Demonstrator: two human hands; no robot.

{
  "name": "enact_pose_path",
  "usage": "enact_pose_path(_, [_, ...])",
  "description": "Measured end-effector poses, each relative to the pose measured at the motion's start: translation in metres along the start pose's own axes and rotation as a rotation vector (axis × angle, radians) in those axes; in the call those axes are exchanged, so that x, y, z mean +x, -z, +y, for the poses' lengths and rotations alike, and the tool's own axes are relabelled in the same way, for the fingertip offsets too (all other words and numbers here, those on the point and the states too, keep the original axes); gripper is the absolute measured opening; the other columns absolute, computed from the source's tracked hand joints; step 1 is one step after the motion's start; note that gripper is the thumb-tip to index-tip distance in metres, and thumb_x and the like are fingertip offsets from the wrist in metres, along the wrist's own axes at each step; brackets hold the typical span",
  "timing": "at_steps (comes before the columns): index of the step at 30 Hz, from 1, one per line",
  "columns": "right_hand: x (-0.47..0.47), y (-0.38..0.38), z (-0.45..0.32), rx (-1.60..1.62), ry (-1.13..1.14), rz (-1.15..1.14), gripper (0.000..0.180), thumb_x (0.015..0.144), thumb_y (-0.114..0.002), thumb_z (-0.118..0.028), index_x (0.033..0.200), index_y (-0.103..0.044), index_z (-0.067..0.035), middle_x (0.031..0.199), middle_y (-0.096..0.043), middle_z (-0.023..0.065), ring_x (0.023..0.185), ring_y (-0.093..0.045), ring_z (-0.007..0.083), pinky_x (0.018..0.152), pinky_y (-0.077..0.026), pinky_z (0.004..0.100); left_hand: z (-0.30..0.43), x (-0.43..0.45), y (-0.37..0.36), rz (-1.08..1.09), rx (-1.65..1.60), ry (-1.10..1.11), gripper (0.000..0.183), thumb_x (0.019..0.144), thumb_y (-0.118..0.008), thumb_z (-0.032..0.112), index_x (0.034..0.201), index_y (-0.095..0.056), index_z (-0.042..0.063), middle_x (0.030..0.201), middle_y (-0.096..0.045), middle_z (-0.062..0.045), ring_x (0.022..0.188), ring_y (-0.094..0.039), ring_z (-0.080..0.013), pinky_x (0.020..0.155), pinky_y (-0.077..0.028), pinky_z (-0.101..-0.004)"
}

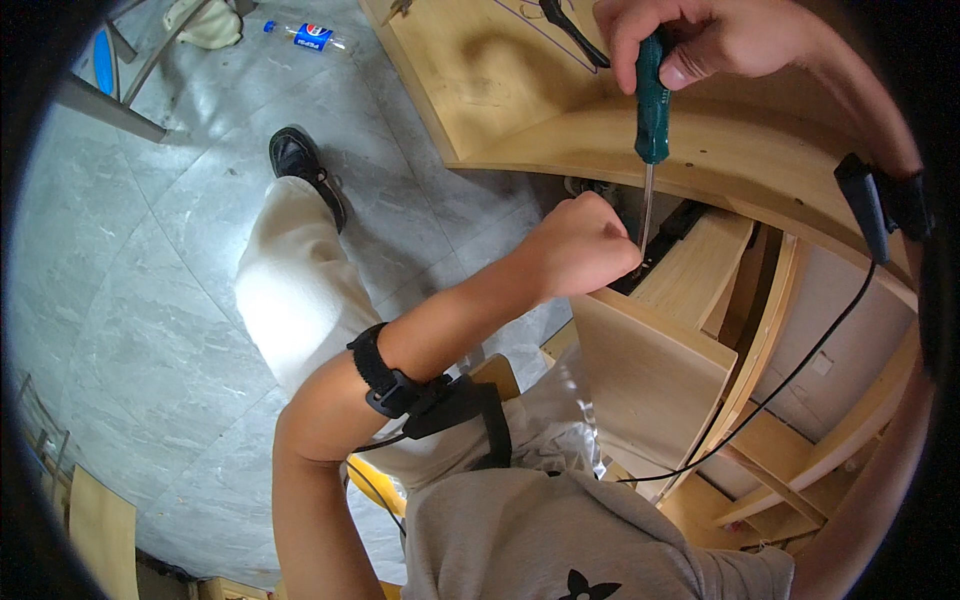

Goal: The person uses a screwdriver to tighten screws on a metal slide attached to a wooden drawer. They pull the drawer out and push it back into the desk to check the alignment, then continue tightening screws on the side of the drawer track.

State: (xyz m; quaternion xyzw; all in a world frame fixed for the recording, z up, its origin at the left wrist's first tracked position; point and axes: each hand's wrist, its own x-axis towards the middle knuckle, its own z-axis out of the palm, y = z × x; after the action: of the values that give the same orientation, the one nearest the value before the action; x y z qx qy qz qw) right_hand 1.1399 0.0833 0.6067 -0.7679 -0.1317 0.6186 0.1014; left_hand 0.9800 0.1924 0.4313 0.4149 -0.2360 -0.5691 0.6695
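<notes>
My right hand (697, 49) grips the dark green handle of a screwdriver (651, 112), whose metal shaft points down to a black metal drawer slide (664, 244). Beside the shaft's lower end is my left hand (589, 247), its fingers curled against the slide area; what they hold, if anything, is hidden, as is the screwdriver's tip. The slide runs along a light wooden drawer part (694, 266), under the curved-looking edge of a wooden cabinet panel (570, 154). A wooden drawer front or board (652, 360) stands just below my left hand.
A black-handled tool (574, 34) and a purple wire (547, 37) lie on the wooden panel. A black cable (795, 367) hangs across the cabinet on the right. On the tiled floor are a Pepsi bottle (311, 37) and metal legs (112, 109) at upper left.
</notes>
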Motion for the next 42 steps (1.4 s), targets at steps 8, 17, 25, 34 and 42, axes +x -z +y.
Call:
enact_pose_path(8, [-0.002, 0.001, 0.004, 0.047, -0.038, 0.013, 0.021, 0.097, -0.057, -0.02, 0.102, -0.064, -0.002, 0.078, -0.057, 0.0025, 0.077, -0.053, 0.0153, 0.074, -0.043, 0.0293, 0.002, 0.003, -0.003, 0.016, -0.029, 0.033, 0.027, 0.066, -0.058, 0.016, 0.055, -0.05, -0.007, 0.051, -0.044, -0.021, 0.049, -0.037, -0.0322, 0.053, -0.04, -0.043])
enact_pose_path(17, [0.006, 0.004, -0.008, 0.093, -0.228, 0.041, 0.023, 0.097, -0.056, -0.021, 0.101, -0.06, 0.001, 0.078, -0.056, 0.0054, 0.079, -0.051, 0.014, 0.074, -0.043, 0.0296, 0.001, 0.003, 0.002, -0.025, 0.008, -0.015, 0.021, 0.073, -0.057, 0.011, 0.055, -0.054, 0.001, 0.052, -0.05, -0.002, 0.048, -0.045, -0.0098, 0.046, -0.035, -0.0278])
enact_pose_path(25, [-0.002, 0.004, 0.0, 0.063, 0.151, 0.046, 0.025, 0.098, -0.056, -0.023, 0.102, -0.061, 0.001, 0.079, -0.056, 0.0037, 0.079, -0.051, 0.0138, 0.073, -0.043, 0.029, 0.002, 0.005, 0.002, -0.044, -0.002, -0.022, 0.021, 0.073, -0.057, 0.011, 0.055, -0.054, 0.001, 0.052, -0.049, -0.002, 0.05, -0.046, -0.0095, 0.048, -0.037, -0.0268])
enact_pose_path(34, [0.008, 0.019, 0.006, 0.07, -0.132, -0.129, 0.02, 0.095, -0.058, -0.013, 0.104, -0.063, 0.004, 0.082, -0.059, 0.0083, 0.08, -0.055, 0.0185, 0.075, -0.045, 0.0317, -0.001, 0.009, 0.0, 0.012, -0.04, 0.011, 0.026, 0.067, -0.06, 0.017, 0.056, -0.057, -0.006, 0.057, -0.055, -0.023, 0.053, -0.053, -0.0354, 0.058, -0.046, -0.0398])
enact_pose_path(42, [-0.002, 0.006, 0.001, 0.138, 0.058, -0.009, 0.02, 0.091, -0.059, -0.005, 0.109, -0.062, 0.004, 0.095, -0.063, 0.011, 0.088, -0.057, 0.019, 0.078, -0.045, 0.0312, 0.005, 0.008, 0.002, -0.012, 0.043, 0.014, 0.028, 0.067, -0.059, 0.018, 0.055, -0.055, -0.007, 0.055, -0.053, -0.024, 0.054, -0.051, -0.0393, 0.059, -0.046, -0.0413])
